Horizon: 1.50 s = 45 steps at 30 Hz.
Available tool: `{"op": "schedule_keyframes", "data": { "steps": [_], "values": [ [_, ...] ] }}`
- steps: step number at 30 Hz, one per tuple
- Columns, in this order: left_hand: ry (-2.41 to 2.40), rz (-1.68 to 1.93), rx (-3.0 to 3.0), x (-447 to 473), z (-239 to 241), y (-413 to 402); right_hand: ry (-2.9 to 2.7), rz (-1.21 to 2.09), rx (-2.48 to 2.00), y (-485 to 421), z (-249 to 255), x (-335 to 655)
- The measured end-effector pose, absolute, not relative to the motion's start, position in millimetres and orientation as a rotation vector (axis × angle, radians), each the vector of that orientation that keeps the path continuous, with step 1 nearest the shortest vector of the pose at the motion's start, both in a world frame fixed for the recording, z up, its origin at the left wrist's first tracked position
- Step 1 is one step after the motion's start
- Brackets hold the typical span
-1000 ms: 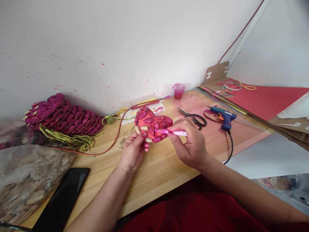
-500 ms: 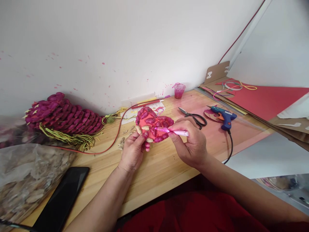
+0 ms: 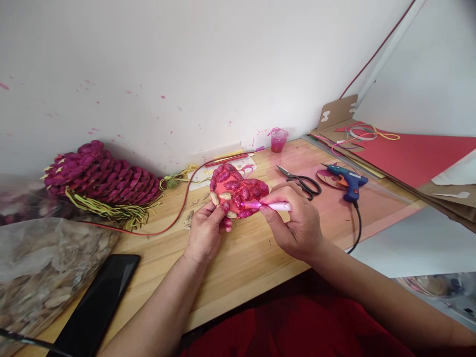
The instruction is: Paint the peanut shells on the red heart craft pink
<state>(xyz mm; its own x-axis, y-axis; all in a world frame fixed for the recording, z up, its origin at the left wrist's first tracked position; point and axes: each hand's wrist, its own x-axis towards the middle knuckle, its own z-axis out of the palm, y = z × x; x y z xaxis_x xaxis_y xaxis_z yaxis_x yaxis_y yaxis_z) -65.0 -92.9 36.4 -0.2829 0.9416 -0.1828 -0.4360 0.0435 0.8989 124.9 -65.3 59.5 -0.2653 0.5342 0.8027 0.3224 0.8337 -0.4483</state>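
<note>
My left hand [image 3: 207, 232] pinches the lower left edge of a red heart-shaped card [image 3: 227, 190] covered with magenta-painted shells and a few bare ones, tilted up above the wooden table [image 3: 256, 253]. My right hand [image 3: 297, 223] is closed around a pink brush [image 3: 268, 205], whose tip touches a shell near the card's lower middle. My fingertips are stained pink.
A pile of magenta shell pieces with yellow strings [image 3: 98, 181] lies at the back left. A plastic bag of bare shells [image 3: 44, 267] and a black phone [image 3: 96, 302] sit front left. Scissors [image 3: 302, 181], a blue glue gun [image 3: 347, 181], a pink paint cup [image 3: 278, 140] and red paper [image 3: 412, 153] are at the right.
The brush tip has shifted slightly lower on the card while my left hand keeps holding it. The view has drifted a little.
</note>
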Motion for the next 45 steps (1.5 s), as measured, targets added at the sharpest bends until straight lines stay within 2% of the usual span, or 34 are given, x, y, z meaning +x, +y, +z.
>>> {"op": "schedule_keyframes", "data": {
  "steps": [24,45],
  "values": [
    [1.191,1.503,0.834,-65.1,29.6,-94.8,-1.767,0.363,-0.717,-54.2,61.0,124.9],
    [1.186,1.487,0.704,-63.1,35.4,-93.5,-1.875,0.277,-0.669,-57.9,64.4,125.1]
  ]
}}
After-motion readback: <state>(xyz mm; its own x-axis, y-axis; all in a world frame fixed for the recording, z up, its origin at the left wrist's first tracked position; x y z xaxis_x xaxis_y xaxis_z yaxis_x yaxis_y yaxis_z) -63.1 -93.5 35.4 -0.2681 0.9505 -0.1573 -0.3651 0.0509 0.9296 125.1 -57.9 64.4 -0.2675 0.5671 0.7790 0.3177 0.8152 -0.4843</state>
